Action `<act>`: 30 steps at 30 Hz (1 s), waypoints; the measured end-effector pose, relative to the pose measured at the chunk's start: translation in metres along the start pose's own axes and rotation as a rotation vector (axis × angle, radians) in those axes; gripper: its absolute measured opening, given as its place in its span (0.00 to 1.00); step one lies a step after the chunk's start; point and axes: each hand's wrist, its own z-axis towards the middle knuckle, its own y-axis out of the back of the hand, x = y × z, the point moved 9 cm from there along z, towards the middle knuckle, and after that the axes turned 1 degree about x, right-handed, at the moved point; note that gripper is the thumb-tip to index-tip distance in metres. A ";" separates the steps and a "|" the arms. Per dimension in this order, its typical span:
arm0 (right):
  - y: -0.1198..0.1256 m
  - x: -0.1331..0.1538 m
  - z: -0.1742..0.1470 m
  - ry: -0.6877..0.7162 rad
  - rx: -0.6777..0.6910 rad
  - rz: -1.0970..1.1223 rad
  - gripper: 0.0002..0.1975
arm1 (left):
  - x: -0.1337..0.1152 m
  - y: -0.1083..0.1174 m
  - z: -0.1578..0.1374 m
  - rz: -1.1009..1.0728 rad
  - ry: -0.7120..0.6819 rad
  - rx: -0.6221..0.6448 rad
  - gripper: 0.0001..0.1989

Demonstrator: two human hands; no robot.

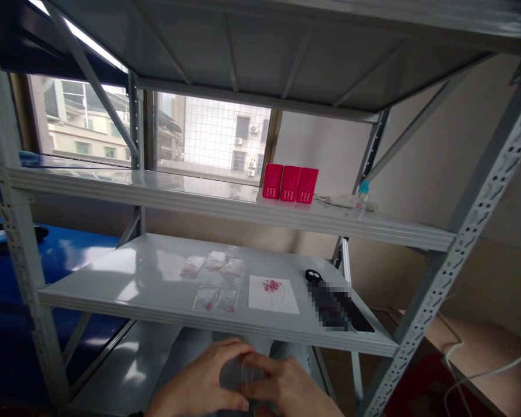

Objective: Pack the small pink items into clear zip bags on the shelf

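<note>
My left hand (206, 376) and my right hand (286, 383) meet low in front of the lower shelf, above my lap. Their curled fingers hold a small clear plastic bag (248, 375) between them; its contents, if any, cannot be made out. On the shelf ahead lies a white paper sheet (260, 301) bearing a pile of small pink pieces (272, 285). Left of it are two clear zip bags, the left one (205, 295) and the right one (228, 296), each with some pink inside. Behind them rest stacks of clear bags (217, 259).
A phone (359, 315) and a dark blurred-out object (330, 304) lie at the shelf's right. Three red boxes (290, 184) and a blue-capped bottle (363, 196) stand on the shelf above. Metal uprights (473, 220) frame both sides; the lower shelf's edge (217, 324) is just beyond my hands.
</note>
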 end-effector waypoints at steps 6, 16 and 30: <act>0.050 -0.112 -0.004 -0.398 -0.454 0.264 0.14 | 0.011 0.016 0.039 -0.236 -0.118 -0.191 0.28; 0.024 -0.231 0.069 -0.742 -0.293 -0.251 0.14 | 0.044 0.027 0.161 -0.708 -0.187 -0.591 0.21; 0.016 -0.236 0.082 -0.893 -0.121 -0.393 0.17 | 0.063 0.020 0.155 -0.781 -0.146 -0.635 0.19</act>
